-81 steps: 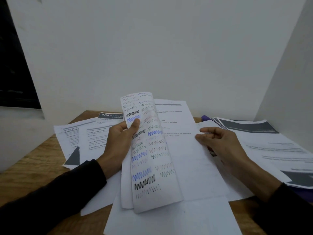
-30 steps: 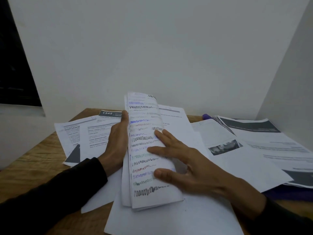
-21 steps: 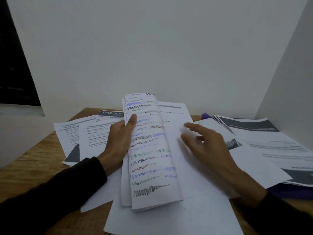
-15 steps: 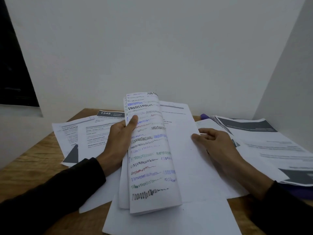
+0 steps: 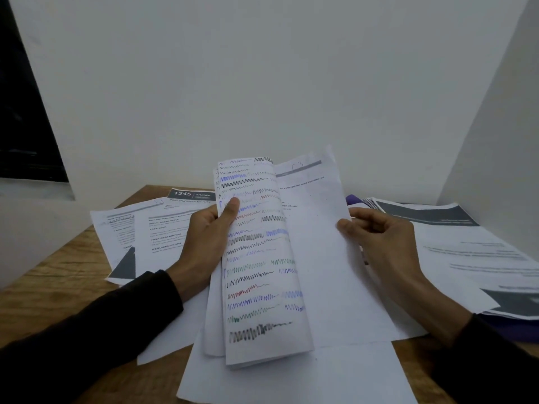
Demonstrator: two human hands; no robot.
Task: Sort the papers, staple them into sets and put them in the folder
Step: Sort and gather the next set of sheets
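Note:
My left hand (image 5: 208,237) grips a curled bundle of papers (image 5: 256,258) covered in coloured pen scribbles, thumb pressed on the top page. My right hand (image 5: 376,240) pinches the right edge of a printed sheet (image 5: 318,234) and lifts it off the table beside the bundle. A blank white sheet (image 5: 294,380) lies flat beneath, near the table's front. A purple folder (image 5: 351,199) peeks out behind the sheet, mostly hidden under papers. No stapler is visible.
Printed pages, one headed 1345 (image 5: 163,225), lie spread at the left on the wooden table (image 5: 49,284). A stack with dark headers (image 5: 466,246) covers the right side. White walls close off the back and right.
My right hand left the scribbled bundle, moved right and took the printed sheet by its edge, raising it. My left hand has kept its grip on the bundle.

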